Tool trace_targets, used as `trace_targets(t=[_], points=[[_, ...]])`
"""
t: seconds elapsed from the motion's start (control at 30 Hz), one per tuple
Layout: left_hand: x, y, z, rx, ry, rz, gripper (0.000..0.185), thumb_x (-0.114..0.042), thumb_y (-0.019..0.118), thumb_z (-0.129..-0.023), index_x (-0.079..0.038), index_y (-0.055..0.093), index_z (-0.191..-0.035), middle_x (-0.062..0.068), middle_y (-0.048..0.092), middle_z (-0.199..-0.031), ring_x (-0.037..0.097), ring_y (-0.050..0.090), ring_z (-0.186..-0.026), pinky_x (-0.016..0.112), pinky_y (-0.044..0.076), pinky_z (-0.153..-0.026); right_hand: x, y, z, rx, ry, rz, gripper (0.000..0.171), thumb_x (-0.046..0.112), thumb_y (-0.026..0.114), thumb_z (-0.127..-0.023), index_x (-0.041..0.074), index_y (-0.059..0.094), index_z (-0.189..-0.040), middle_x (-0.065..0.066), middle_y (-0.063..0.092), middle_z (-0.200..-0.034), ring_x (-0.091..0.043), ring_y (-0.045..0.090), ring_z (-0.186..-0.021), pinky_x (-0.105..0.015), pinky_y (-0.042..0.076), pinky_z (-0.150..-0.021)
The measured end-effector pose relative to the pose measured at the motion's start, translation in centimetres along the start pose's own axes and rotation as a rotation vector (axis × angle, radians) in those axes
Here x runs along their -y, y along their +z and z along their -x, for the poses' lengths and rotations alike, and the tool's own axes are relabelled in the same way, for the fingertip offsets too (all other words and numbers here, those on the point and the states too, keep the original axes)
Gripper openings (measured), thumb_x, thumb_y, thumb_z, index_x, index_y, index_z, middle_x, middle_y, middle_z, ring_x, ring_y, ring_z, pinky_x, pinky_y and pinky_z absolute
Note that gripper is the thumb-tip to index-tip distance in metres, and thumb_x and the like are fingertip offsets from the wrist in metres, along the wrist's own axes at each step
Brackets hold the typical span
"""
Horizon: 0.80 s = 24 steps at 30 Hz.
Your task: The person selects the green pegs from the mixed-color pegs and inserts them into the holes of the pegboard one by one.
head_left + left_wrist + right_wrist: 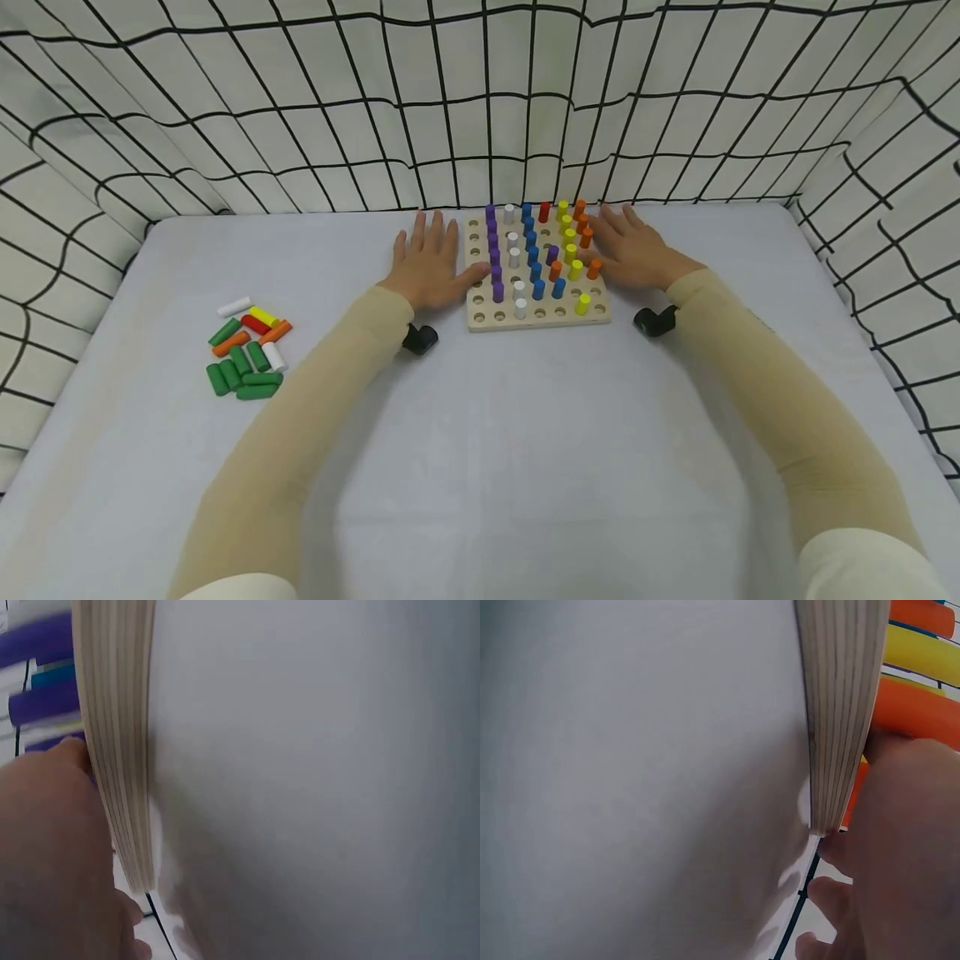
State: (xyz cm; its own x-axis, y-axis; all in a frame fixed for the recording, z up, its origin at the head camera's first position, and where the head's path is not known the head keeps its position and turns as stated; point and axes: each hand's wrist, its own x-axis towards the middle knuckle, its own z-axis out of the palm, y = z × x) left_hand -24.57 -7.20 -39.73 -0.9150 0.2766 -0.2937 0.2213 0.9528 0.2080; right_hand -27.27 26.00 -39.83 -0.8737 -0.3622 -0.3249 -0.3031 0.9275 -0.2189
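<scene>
A wooden peg board lies at the far middle of the table. Purple pegs, white pegs, blue pegs, yellow pegs and orange pegs stand in it in columns. My left hand lies flat on the table against the board's left side, thumb at its edge. My right hand lies flat against the right side, fingers straight. In the left wrist view the board's layered edge and blurred purple pegs show beside the hand. The right wrist view shows the board edge, an orange peg and the hand.
A heap of loose pegs, mostly green with orange, red, yellow and white ones, lies at the left of the pale tablecloth. A grid-patterned cloth wall rings the table on three sides.
</scene>
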Motion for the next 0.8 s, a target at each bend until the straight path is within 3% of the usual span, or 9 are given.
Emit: trace_targets(t=[0.17, 0.4, 0.8], points=[[-1.0, 0.2, 0.5, 0.027, 0.009, 0.016, 0.092, -0.067, 0.024, -0.104, -0.006, -0.007, -0.165, 0.015, -0.016, -0.174, 0.034, -0.020, -0.162, 0.057, -0.010, -0.134, 0.5, 0.2, 0.0, 0.053, 0.035, 0.019, 0.086, 0.068, 0.018, -0.106, 0.011, 0.000, -0.167, -0.012, -0.011, -0.175, -0.046, -0.017, -0.160, -0.073, 0.001, -0.128], [-1.3, 0.3, 0.6, 0.037, -0.006, -0.011, 0.091, -0.066, 0.020, -0.105, -0.005, -0.012, -0.164, 0.014, -0.017, -0.174, 0.032, -0.019, -0.163, 0.054, -0.008, -0.135, 1.0, 0.1, 0.1, 0.121, 0.051, 0.045, 0.080, 0.063, 0.011, -0.108, 0.011, -0.010, -0.165, -0.007, -0.020, -0.174, -0.042, -0.022, -0.160, -0.071, -0.005, -0.129], [-1.9, 0.3, 1.1, 0.017, 0.012, -0.096, 0.087, -0.061, 0.017, -0.106, 0.000, -0.007, -0.164, 0.018, -0.012, -0.174, 0.032, -0.012, -0.164, 0.049, -0.007, -0.136, 0.9, 0.2, 0.4, 0.139, 0.058, 0.072, 0.080, 0.064, 0.005, -0.106, 0.011, -0.012, -0.164, -0.006, -0.024, -0.173, -0.039, -0.025, -0.160, -0.071, -0.011, -0.128]])
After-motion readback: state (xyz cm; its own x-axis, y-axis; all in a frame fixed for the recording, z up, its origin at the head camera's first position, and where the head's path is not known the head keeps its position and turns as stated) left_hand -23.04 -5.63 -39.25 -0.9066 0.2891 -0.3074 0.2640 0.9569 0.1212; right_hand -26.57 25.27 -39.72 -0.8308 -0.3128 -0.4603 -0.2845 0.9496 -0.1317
